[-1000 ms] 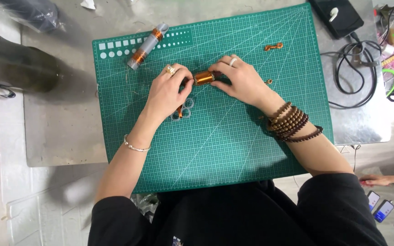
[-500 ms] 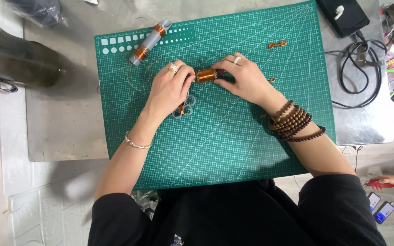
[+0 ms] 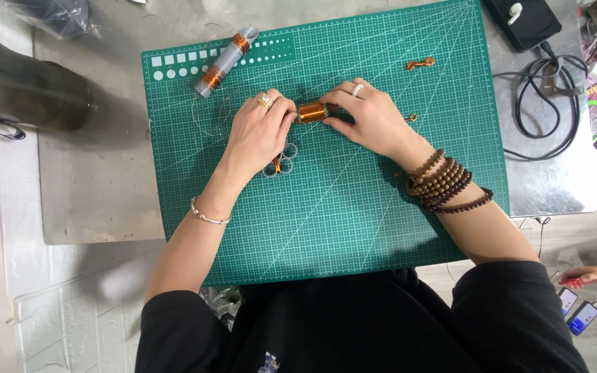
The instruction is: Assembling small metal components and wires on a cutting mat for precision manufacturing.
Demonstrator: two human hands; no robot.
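In the head view, a copper coil (image 3: 311,112) is being held between the 2 hands above the green mat (image 3: 354,207). The left hand (image 3: 260,135) is being closed on the coil's left end with pinched fingertips, and the right hand (image 3: 367,117) is being closed on its right end, so the coil is lying level between them, near the mat's middle and slightly toward the far edge. Small scissors (image 3: 279,163) with grey loops are being partly covered by the left hand, just below the coil.

1 coil is being gripped. 1 grey tube (image 3: 226,61) wound with 2 copper bands is lying tilted at the mat's far left corner, well apart from the hands. 2 small copper scraps are lying on the mat to the right: 1 (image 3: 419,63) near the far edge, 1 (image 3: 410,118) just beside the right hand. 1 ring is being worn on each hand, 1 thin bracelet (image 3: 209,215) on the left wrist, and several bead strands (image 3: 443,183) on the right.

The mat is lying on a grey metal table (image 3: 98,200). Black cables (image 3: 547,90) are lying at the right, a dark rounded object (image 3: 22,86) at the left. Another person's hand (image 3: 585,275) is showing at the lower right.
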